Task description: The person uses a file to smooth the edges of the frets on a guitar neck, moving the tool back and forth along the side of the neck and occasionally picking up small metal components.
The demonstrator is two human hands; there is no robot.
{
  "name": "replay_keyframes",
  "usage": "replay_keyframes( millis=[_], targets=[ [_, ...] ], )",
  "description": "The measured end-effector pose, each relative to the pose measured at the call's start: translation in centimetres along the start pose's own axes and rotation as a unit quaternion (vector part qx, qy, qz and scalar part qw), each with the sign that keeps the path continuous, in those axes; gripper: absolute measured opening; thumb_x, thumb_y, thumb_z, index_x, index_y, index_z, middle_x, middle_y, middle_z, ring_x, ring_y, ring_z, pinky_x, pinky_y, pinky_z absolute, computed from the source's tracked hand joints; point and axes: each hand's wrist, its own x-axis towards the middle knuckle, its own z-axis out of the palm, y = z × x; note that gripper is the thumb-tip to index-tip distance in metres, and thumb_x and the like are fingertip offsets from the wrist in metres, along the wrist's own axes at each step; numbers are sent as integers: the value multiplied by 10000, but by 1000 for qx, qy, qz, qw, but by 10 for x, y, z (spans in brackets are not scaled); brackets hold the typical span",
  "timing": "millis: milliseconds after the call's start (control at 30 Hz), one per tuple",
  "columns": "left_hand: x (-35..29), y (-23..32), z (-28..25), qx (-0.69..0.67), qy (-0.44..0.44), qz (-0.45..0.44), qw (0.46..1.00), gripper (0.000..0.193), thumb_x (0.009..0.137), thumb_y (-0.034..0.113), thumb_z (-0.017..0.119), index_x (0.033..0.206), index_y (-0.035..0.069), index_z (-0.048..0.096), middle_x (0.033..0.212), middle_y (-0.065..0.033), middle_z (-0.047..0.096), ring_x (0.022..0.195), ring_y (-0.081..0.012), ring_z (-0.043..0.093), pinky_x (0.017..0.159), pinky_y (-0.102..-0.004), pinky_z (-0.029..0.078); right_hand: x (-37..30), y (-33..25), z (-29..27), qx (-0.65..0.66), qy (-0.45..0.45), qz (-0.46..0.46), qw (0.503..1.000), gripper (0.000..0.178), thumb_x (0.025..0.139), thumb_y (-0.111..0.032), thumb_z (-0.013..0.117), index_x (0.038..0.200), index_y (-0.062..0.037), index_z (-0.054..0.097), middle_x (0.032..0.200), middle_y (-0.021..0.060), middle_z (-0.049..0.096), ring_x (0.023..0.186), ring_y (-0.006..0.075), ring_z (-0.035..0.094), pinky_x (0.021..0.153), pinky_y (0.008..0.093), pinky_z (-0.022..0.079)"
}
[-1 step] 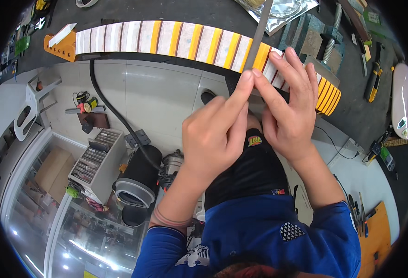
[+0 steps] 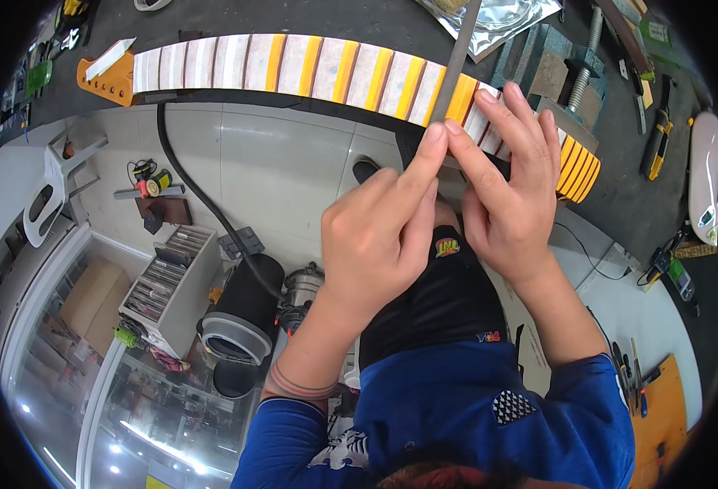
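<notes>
A head-worn camera (wide fisheye) looks down from above.

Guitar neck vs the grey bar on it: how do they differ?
Colour: the guitar neck is striped white and yellow; the grey bar is plain.
Width: the neck is broad, the bar narrow.
Pose: the neck runs left to right; the bar lies crosswise over it.
Shared: both are long.

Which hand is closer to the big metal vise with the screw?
The right. The right hand is just below the vise in the picture; the left hand is farther away, below it and more to the left.
</notes>
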Motion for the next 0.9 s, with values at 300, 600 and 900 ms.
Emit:
replay_keyframes(
  millis=[300, 600, 900],
  targets=[
    [-85, 2, -31, 2, -39, -25, 999, 575, 898, -113, 741, 1459, 11, 733, 659, -81, 527, 526, -196, 510, 538, -343, 435, -2, 1, -1, -6, 0, -5, 1000, 572, 856, -99, 779, 1410, -242, 780, 1576, 122, 627, 1525, 374, 552, 1301, 594, 301],
    [-63, -11, -8, -17, -13, -6, 1000, 561, 904, -64, 787, 1452, 51, 749, 634, -67, 494, 501, -208, 501, 511, -372, 413, -4, 2, -2, -5, -1, -2, 1000, 590, 844, -72, 758, 1412, -231, 777, 1576, 125, 628, 1530, 371, 549, 1309, 581, 295],
    [-13, 1, -6, 0, -13, -1, 1000, 532, 944, -52, 757, 1469, 23, 727, 676, -63, 548, 534, -212, 541, 548, -368, 471, 3, -2, -4, 12, -4, -3, 1000, 619, 832, -18, 734, 1422, -203, 765, 1581, 134, 619, 1547, 379, 527, 1304, 605, 290]
  ],
)
